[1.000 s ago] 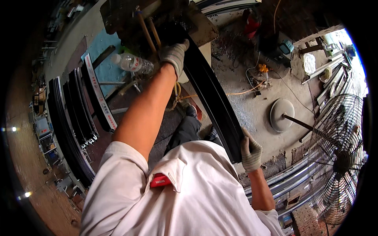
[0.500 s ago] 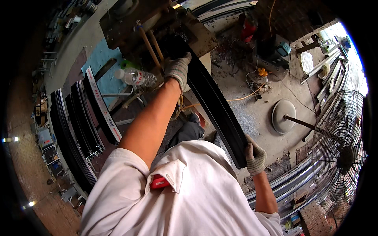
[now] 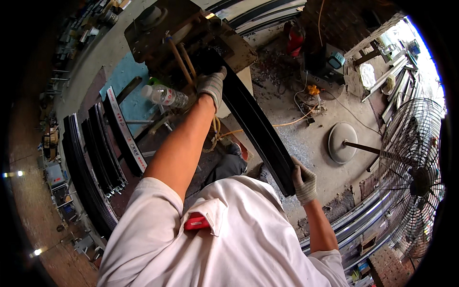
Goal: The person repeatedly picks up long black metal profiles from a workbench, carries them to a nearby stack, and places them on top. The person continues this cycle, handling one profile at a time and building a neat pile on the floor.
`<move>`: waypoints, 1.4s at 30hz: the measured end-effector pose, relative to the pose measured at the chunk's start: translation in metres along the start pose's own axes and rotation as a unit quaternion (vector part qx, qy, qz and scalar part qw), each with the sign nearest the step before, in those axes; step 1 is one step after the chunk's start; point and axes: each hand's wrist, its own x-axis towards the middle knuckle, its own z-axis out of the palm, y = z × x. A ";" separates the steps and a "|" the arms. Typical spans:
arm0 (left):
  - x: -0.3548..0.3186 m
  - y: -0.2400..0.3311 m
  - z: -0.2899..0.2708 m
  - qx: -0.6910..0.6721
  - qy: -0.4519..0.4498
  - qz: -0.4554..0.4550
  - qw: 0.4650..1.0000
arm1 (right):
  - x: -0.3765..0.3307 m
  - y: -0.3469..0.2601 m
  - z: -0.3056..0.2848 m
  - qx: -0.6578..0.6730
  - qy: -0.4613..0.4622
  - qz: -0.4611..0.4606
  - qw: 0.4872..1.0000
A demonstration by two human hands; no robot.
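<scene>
A long black metal profile [image 3: 258, 125] runs slantwise in front of me, its far end reaching into the dark, worn machine [image 3: 229, 40]. My left hand [image 3: 212, 87], in a striped knit glove, is closed on the profile near that far end. At the near end, my gloved right hand [image 3: 304, 183] grips the profile's right edge, thumb on the upper side. Two brown handle-like bars [image 3: 182, 58] of the machine stand just beyond my left hand. To its left lies a clear plastic bottle [image 3: 165, 95] with a white cap.
Several black profiles [image 3: 103, 148] lie in bundles at my left. A wire-cage fan [image 3: 418, 179] with a round base [image 3: 342, 142] stands at the right. An orange cord [image 3: 291, 123] crosses the shavings-strewn floor. Farther off are a red extinguisher-like cylinder [image 3: 295, 39] and a dark box [image 3: 325, 64].
The profile and both hands have shifted slightly up and left in the picture. The surroundings have shifted a little too. Both hands keep their hold.
</scene>
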 end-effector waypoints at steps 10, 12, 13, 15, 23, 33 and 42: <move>0.052 0.026 -0.034 0.843 -0.129 0.374 0.364 | 0.059 0.089 0.001 -0.052 -0.057 -0.019 0.997; 0.035 0.018 -0.039 0.876 -0.037 0.298 0.378 | 0.068 0.106 0.006 -0.076 -0.042 -0.041 0.995; 0.040 0.017 -0.052 0.855 -0.082 0.283 0.426 | 0.067 0.116 -0.001 -0.089 -0.048 -0.035 0.994; 0.058 0.028 -0.086 0.800 -0.157 0.254 0.521 | 0.054 0.128 -0.011 -0.102 -0.045 -0.023 0.993; 0.032 0.017 -0.212 0.913 -0.132 0.054 0.382 | -0.064 0.137 -0.089 -0.134 0.045 0.105 0.984; -0.025 0.018 -0.312 0.947 -0.316 0.049 0.036 | -0.029 0.066 -0.095 -0.479 0.104 0.210 0.846; -0.086 -0.011 -0.324 0.906 -0.384 0.092 -0.152 | -0.040 0.054 -0.089 -0.560 0.129 0.129 0.808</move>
